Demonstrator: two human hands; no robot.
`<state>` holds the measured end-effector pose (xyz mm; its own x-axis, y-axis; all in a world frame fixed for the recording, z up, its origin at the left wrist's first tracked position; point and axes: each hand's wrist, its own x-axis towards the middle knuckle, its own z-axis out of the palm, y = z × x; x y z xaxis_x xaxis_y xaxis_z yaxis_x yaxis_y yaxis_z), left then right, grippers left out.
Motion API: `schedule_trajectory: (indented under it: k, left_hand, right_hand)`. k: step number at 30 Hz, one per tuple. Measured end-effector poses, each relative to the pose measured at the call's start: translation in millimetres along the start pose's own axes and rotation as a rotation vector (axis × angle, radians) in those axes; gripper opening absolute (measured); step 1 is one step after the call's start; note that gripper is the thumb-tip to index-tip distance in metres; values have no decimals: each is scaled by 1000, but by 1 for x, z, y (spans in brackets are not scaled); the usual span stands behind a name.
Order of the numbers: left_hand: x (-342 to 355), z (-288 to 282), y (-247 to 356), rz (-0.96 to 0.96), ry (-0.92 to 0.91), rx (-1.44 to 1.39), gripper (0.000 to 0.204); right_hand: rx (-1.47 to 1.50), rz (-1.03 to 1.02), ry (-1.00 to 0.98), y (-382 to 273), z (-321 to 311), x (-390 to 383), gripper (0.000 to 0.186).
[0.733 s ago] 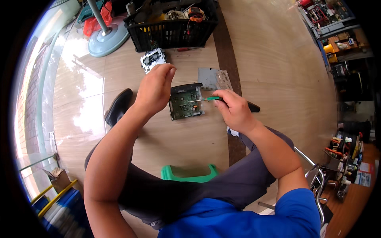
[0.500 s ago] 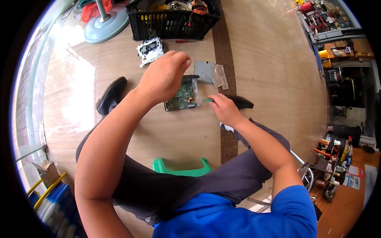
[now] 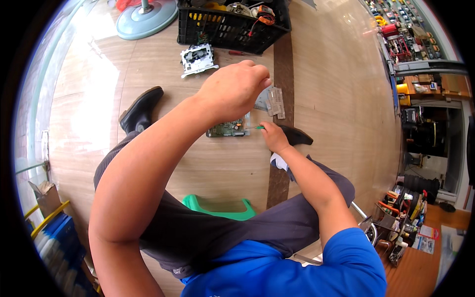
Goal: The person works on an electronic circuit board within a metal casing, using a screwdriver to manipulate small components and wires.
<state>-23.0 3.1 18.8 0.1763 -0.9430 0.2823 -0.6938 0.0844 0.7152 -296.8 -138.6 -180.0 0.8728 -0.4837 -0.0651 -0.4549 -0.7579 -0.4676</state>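
Note:
My right hand (image 3: 273, 137) is closed round a small screwdriver with a green handle (image 3: 260, 127), its tip pointing left at the edge of a green circuit board (image 3: 227, 129). The board lies on the floor between my feet. My left hand (image 3: 236, 90) is raised above it with the fingers curled in. Whatever those fingers hold, if anything, is hidden by the hand. That hand and wrist cover the board's far part. Just right of my left hand, a grey metal plate (image 3: 261, 101) lies partly covered, with a perforated metal strip (image 3: 276, 103) at its right.
A white-framed mechanism (image 3: 198, 60) lies beyond my left hand. Behind it stands a black crate (image 3: 232, 29) of tools and wires, with a red-handled tool (image 3: 236, 52) near its base. A round stand base (image 3: 147, 21) is far left; a green stool (image 3: 217, 210) is beneath me.
My left hand has moved right, now over part of the metal plate and more of the board. My right hand keeps the screwdriver at the board's edge. The whole view has shifted slightly.

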Motion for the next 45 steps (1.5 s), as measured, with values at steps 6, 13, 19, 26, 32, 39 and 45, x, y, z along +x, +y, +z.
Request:
schedule_trajectory:
  k: [6, 13, 19, 26, 32, 39, 45]
  left_hand:
    - [1, -1, 0, -31, -41, 51, 26]
    - [1, 3, -3, -31, -61, 38, 25]
    - [4, 6, -2, -34, -63, 43, 25]
    - [8, 8, -1, -42, -80, 78, 26]
    - [8, 5, -1, -58, -93, 92, 25]
    - [7, 4, -1, -65, -80, 102, 26]
    - [5, 3, -1, -75, -80, 113, 28]
  right_hand:
    - [-36, -29, -36, 11, 19, 5, 22]
    - [-78, -17, -90, 17, 40, 8, 23]
    - [-137, -50, -100, 19, 52, 15, 24]
    - [-202, -30, -163, 21, 59, 26, 22]
    - [-204, -2, -213, 14, 56, 28, 20]
    - [-216, 4, -230, 15, 58, 27, 19]
    - [-214, 9, -240, 14, 59, 28, 19]
